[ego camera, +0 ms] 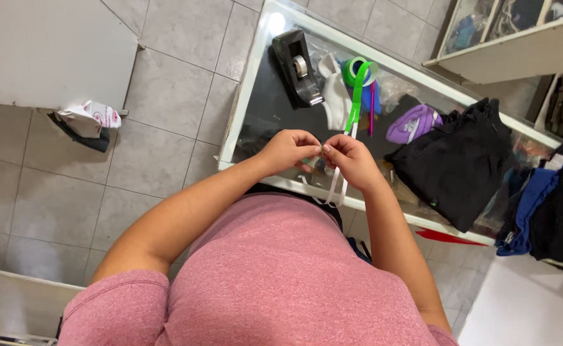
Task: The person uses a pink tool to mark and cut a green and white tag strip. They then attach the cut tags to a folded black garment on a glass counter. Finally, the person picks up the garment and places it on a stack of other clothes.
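My left hand [289, 150] and my right hand [352, 160] meet over the front edge of a glass counter [246, 90]. Both pinch a narrow white strap [336, 184] between the fingertips. The strap hangs in a loop below my hands and runs up past my right hand to a green strip [357, 96]. That strip leads to a green roll [356, 68] lying on the counter. A white cloth piece [336, 96] lies just beyond my hands.
A black tape dispenser [298, 65] stands at the counter's far end. A purple cap [413, 123], a black garment [460, 160] and blue and dark clothes [544, 211] lie to the right. A white bag [90, 118] sits on the tiled floor at left, under a white panel.
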